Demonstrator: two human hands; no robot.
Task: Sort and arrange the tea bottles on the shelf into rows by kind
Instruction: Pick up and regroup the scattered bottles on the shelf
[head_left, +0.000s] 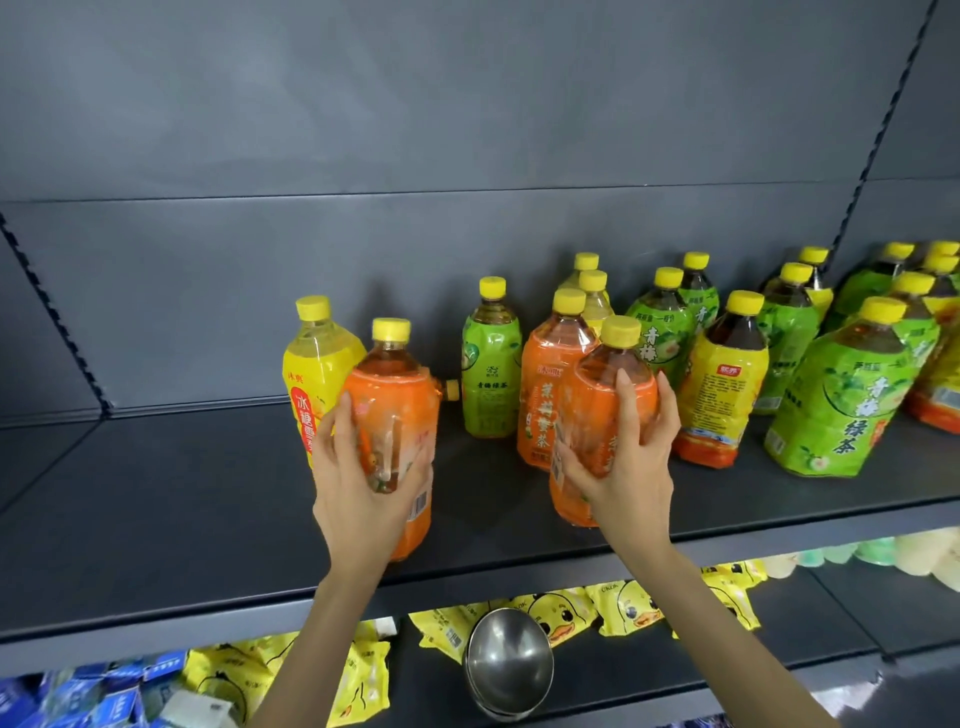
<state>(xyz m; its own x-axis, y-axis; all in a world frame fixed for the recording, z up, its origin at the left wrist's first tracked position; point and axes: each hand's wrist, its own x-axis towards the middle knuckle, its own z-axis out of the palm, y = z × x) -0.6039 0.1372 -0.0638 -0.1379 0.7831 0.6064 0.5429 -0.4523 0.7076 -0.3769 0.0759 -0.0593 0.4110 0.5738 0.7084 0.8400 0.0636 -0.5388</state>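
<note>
My left hand grips an orange-labelled tea bottle near the front of the dark shelf. My right hand grips a second orange bottle to the right. A yellow-labelled bottle stands just behind the left one. Further back stand a green bottle and a third orange bottle. Several green and yellow bottles are mixed at the right, among them a yellow one and a large green one. All have yellow caps.
A bottle lies on its side behind the left orange bottle, only its cap showing. The shelf's left half is bare. On the lower shelf lie yellow duck snack packs, blue packs and stacked steel bowls.
</note>
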